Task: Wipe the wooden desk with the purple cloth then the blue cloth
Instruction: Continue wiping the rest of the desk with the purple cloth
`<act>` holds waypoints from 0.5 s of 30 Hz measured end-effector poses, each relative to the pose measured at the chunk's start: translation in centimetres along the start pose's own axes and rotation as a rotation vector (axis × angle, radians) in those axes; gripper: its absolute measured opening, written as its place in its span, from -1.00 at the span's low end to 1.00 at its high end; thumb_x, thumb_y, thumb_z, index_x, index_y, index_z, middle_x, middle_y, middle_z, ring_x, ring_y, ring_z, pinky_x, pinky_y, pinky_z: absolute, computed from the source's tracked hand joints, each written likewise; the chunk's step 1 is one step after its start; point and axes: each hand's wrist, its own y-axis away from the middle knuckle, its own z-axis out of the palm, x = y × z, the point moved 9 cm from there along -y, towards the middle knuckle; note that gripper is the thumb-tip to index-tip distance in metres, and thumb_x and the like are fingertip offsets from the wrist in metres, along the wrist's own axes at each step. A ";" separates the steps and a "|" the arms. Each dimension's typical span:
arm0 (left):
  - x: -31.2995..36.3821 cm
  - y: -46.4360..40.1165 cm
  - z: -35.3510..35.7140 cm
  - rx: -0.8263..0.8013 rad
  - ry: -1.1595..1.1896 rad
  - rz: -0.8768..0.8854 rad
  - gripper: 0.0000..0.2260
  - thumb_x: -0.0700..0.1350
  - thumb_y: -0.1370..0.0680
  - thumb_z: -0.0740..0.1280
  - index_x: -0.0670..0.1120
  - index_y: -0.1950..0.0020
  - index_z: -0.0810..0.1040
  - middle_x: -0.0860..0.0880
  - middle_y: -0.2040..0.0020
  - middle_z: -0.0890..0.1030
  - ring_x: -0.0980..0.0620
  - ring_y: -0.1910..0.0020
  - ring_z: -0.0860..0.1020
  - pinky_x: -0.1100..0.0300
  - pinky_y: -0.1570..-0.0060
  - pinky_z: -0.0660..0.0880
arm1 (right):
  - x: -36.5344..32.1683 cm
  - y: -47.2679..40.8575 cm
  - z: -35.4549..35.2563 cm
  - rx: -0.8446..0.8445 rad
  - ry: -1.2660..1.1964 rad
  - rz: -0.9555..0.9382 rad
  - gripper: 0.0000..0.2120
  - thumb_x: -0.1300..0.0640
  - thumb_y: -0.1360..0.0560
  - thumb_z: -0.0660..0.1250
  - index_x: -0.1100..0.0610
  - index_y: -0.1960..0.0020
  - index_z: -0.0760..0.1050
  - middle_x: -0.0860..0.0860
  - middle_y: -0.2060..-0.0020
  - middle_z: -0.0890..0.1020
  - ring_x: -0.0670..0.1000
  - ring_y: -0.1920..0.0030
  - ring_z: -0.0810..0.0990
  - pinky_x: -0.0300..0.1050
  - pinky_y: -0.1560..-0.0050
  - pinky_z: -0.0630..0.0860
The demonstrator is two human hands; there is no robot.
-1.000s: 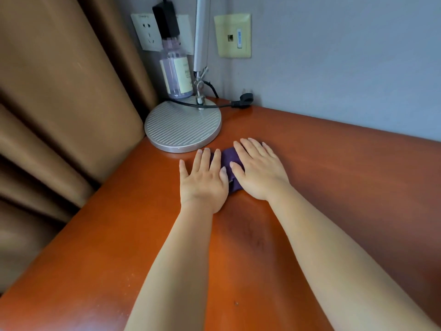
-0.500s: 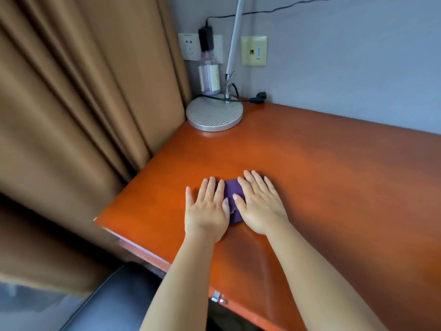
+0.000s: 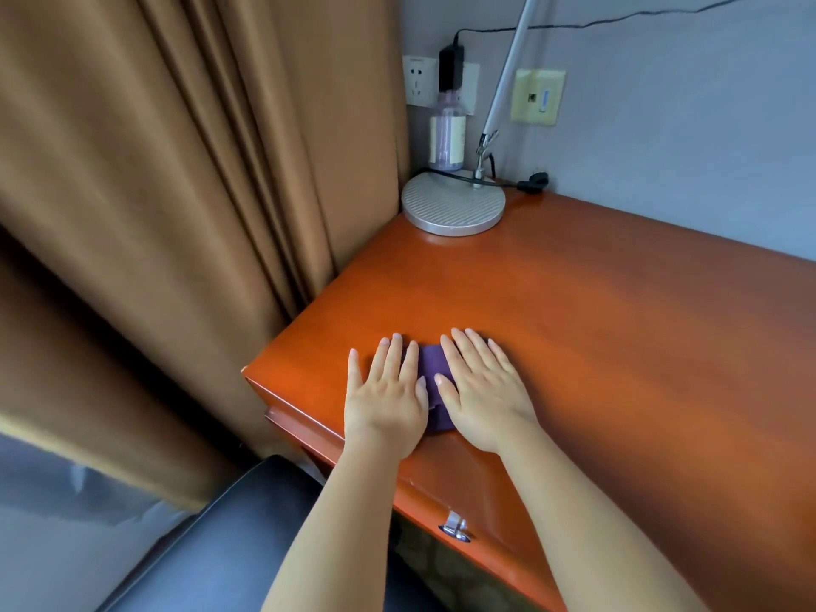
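The purple cloth [image 3: 432, 368] lies flat on the reddish wooden desk [image 3: 618, 329], near its front left corner. Most of the cloth is hidden under my two palms; only a strip shows between them. My left hand [image 3: 388, 390] presses flat on the cloth's left part, fingers spread and pointing away from me. My right hand [image 3: 483, 386] presses flat on its right part in the same way. No blue cloth is in view.
A lamp with a round silver base [image 3: 453, 204] and slanted pole stands at the desk's back left corner, beside a clear bottle [image 3: 447, 132]. Brown curtains [image 3: 176, 214] hang at the left. A dark chair seat [image 3: 212, 545] sits below. A drawer handle [image 3: 455, 525] shows on the front.
Both hands have slid the purple cloth back from beside the lamp base toward the desk's front edge. The view has pulled back, so the desk corner, chair and drawer now show.
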 end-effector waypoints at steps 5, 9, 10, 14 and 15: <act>-2.6 -3.8 -0.6 0.028 -0.008 -0.044 -0.52 0.06 -0.66 -0.23 -0.01 -0.57 -0.19 0.00 -0.58 -0.17 0.03 -0.54 -0.22 -0.09 -0.49 -0.24 | -0.4 -5.1 0.0 0.034 -0.026 -0.066 -0.21 -0.17 -0.41 -0.48 0.06 -0.57 -0.08 0.00 -0.55 0.01 -0.02 -0.55 -0.09 -0.07 -0.49 -0.23; -4.9 -8.1 -1.3 0.037 0.010 -0.099 -0.52 0.06 -0.65 -0.23 0.00 -0.57 -0.17 0.00 -0.58 -0.15 0.03 -0.54 -0.21 -0.07 -0.50 -0.22 | -0.8 -10.4 -0.3 0.053 -0.011 -0.126 -0.23 -0.17 -0.43 -0.48 0.05 -0.57 -0.09 0.00 -0.56 0.01 -0.02 -0.55 -0.10 -0.06 -0.51 -0.20; -5.4 -9.3 -1.5 0.044 0.013 -0.118 -0.52 0.06 -0.65 -0.23 0.01 -0.57 -0.16 0.00 -0.58 -0.15 0.03 -0.54 -0.20 -0.07 -0.50 -0.22 | -0.8 -11.9 -0.3 0.052 -0.011 -0.139 -0.28 -0.16 -0.47 -0.45 0.05 -0.57 -0.09 -0.01 -0.56 0.01 -0.02 -0.55 -0.10 -0.06 -0.51 -0.20; -7.1 -14.1 -1.9 0.060 0.032 -0.189 -0.52 0.07 -0.65 -0.25 0.02 -0.57 -0.16 0.00 -0.58 -0.14 0.03 -0.55 -0.20 -0.07 -0.50 -0.23 | -0.3 -17.6 -0.7 0.040 0.001 -0.186 -0.47 -0.10 -0.64 -0.20 0.05 -0.57 -0.10 -0.01 -0.56 0.00 -0.02 -0.54 -0.11 -0.05 -0.53 -0.18; -7.5 -15.3 -1.9 0.056 0.030 -0.204 -0.52 0.07 -0.65 -0.25 0.02 -0.57 -0.17 0.00 -0.58 -0.14 0.03 -0.55 -0.20 -0.07 -0.49 -0.23 | -0.2 -18.9 -0.7 0.037 0.008 -0.198 -0.47 -0.10 -0.64 -0.19 0.05 -0.57 -0.10 -0.01 -0.56 0.00 -0.02 -0.54 -0.11 -0.05 -0.53 -0.18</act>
